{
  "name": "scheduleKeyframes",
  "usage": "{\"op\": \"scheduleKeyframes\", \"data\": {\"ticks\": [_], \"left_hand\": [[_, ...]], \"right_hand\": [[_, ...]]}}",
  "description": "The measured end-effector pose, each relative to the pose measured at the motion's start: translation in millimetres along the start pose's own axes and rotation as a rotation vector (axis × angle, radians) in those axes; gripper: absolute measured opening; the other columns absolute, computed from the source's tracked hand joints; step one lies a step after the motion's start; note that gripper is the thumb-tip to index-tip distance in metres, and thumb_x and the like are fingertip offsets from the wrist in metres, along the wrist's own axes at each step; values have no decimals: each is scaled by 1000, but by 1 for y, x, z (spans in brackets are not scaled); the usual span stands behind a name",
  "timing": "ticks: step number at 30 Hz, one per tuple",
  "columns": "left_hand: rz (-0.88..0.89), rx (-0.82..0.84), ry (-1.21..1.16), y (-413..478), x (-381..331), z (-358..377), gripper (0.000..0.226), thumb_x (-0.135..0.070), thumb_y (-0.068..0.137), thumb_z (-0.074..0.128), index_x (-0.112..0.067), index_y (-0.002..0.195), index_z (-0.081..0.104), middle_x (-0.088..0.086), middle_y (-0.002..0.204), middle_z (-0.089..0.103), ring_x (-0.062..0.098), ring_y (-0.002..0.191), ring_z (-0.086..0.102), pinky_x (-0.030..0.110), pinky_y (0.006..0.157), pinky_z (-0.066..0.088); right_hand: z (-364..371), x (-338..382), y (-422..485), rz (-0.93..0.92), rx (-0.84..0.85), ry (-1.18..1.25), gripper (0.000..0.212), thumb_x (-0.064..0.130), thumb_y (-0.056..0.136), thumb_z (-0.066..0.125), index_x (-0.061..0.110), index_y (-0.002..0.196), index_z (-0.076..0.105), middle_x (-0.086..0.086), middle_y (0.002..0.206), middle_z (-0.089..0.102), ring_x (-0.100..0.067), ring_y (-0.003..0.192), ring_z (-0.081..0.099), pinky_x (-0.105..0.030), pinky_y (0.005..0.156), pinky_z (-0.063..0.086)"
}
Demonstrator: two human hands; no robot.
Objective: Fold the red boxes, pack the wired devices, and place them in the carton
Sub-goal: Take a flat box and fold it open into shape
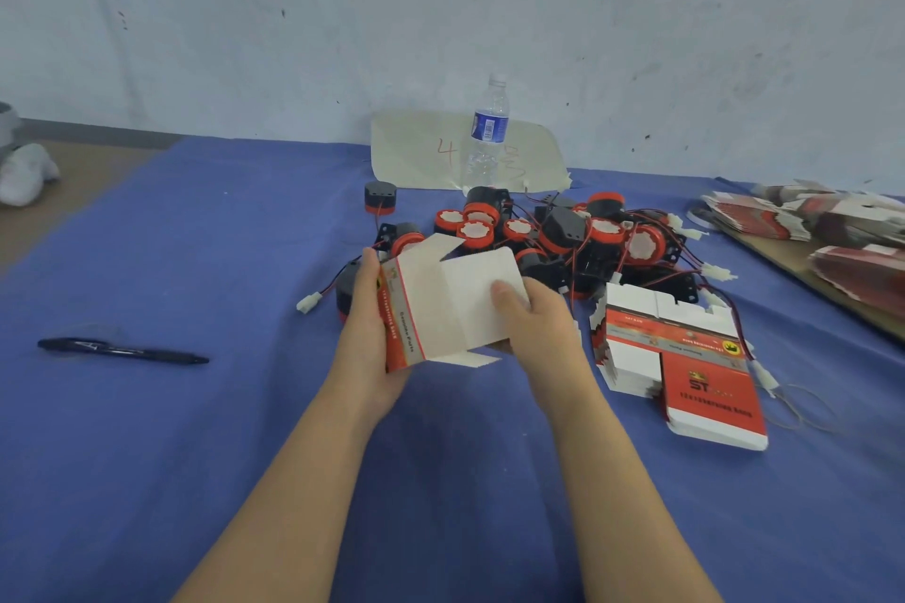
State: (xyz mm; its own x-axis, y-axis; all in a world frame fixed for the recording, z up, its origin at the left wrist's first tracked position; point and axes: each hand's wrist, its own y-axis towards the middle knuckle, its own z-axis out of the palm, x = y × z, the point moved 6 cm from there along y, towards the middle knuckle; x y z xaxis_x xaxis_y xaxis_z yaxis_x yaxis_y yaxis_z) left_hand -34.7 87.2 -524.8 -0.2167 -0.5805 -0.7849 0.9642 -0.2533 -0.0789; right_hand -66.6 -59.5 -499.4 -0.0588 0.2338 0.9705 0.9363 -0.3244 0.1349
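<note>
1. Holding, head view: left hand grips the printed red edge of a half-formed red-and-white cardboard box; right hand pinches its white flap, thumb on top.
2. Location: box held over the blue cloth-covered table, near side of the heap of black-and-red round wired devices.
3. Handling, judged: crease along the scores and square the corners before tucking.
4. Destination carton: not in view.

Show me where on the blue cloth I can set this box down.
Bare cloth lies between the pen and the left hand, and behind the pen up to the lone device. Crowded: the device pile beyond the hands and the flat boxes beside the right hand.
</note>
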Motion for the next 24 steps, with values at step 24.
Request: {"op": "scheduleKeyframes", "data": {"ticks": [24], "left_hand": [[154,-90,823,2,2,14,29,-53,94,46,-27,88,57,-20,80,61,-2,77,54,16,62,37]], "right_hand": [[-29,-28,10,174,-134,151,15,14,94,54,25,93,65,1,98,67,-18,89,61,-37,75,51]]}}
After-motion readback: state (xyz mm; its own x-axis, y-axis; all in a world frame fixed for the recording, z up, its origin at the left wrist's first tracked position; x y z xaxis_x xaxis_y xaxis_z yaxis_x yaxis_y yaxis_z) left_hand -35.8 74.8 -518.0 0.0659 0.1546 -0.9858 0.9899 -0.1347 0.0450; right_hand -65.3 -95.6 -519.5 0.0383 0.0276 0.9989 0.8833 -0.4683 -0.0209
